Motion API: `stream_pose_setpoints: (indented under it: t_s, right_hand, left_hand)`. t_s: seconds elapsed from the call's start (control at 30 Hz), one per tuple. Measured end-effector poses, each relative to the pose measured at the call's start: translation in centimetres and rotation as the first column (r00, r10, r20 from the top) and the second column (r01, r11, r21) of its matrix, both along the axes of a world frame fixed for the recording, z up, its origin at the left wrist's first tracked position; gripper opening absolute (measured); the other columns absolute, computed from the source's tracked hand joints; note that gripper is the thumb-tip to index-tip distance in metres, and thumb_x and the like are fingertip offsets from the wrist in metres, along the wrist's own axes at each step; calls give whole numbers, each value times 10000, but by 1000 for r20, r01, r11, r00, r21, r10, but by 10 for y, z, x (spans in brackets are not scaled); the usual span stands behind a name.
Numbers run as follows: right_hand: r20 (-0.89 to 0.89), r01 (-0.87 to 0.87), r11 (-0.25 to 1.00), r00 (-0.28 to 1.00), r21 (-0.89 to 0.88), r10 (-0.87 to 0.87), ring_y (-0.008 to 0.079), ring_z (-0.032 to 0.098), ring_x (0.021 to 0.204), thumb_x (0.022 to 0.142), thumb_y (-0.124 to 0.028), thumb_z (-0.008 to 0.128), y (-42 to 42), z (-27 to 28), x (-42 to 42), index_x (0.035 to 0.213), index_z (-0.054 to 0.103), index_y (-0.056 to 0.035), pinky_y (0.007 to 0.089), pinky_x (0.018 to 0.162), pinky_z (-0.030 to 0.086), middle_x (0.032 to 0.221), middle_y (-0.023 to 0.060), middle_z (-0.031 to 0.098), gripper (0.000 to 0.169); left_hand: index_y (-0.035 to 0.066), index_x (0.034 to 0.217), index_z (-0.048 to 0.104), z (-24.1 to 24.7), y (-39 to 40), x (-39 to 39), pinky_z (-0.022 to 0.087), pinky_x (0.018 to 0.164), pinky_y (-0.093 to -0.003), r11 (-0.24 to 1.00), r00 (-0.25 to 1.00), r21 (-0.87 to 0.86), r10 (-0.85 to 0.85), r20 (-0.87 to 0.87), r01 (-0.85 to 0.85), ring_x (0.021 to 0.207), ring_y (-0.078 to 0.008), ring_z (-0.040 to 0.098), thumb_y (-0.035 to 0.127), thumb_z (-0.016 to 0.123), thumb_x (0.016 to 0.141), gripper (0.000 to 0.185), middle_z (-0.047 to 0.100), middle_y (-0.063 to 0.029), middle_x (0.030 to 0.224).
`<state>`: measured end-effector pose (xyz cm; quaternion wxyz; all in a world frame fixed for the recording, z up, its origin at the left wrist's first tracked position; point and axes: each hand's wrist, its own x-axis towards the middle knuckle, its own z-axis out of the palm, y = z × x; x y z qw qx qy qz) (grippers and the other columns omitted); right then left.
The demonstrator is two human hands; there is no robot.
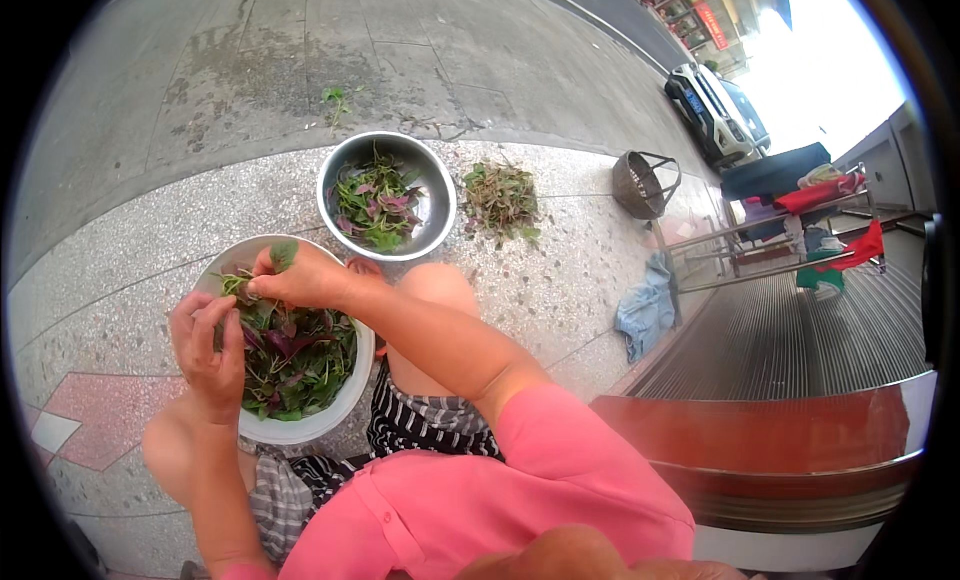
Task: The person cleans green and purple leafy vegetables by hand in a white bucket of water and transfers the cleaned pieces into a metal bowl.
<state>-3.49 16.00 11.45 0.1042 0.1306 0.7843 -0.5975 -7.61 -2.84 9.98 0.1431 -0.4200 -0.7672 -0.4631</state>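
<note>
A white tub (365, 370) full of green and purple leafy greens (300, 362) stands between my knees. Over its far left part, my right hand (296, 276) pinches a green leafy sprig (283, 256) between thumb and fingers. My left hand (210, 332) is close beside it at the tub's left rim, fingers curled near thin green stems (236, 282); whether it grips them I cannot tell. Beyond the tub, a steel basin (448, 197) holds loose greens with purple leaves (375, 205). Right of the basin lies a pile of stems and leaf scraps (501, 197) on the speckled floor.
A dark woven basket (637, 186) with a handle stands farther right. Light blue denim (646, 306) hangs by a metal rack (735, 280) bearing clothes. A stray green sprig (335, 99) lies on the wet pavement beyond the basin. A white car (716, 114) stands in the distance.
</note>
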Motion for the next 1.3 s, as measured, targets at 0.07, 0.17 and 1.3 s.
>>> stream_pose_setpoints:
  t_s: [0.07,0.17,1.3]
  right_hand:
    - [42,43,983,998,-176,-36,107,551,522,785,-217,612,-1,-1,0,836,582,-42,252,476,417,683,33,604,185]
    - [55,79,948,996,-310,-65,105,554,524,784,-196,603,-10,-4,0,848,562,-50,236,455,395,701,28,606,165]
    - [-486,91,882,858,462,166,324,582,702,691,-198,588,-16,-13,2,707,593,-102,418,613,457,703,101,602,97]
  left_hand:
    - [45,992,550,5,7,10,398,823,-360,998,1000,-64,-23,13,24,941,-271,504,34,648,737,274,522,-122,974]
    - [47,947,541,6,12,11,393,814,-375,989,999,-147,13,53,-5,909,-288,501,32,659,727,249,522,-118,949]
    - [54,906,558,-18,-7,-16,365,557,-175,994,436,105,-104,894,22,621,-29,448,154,538,878,106,522,37,696]
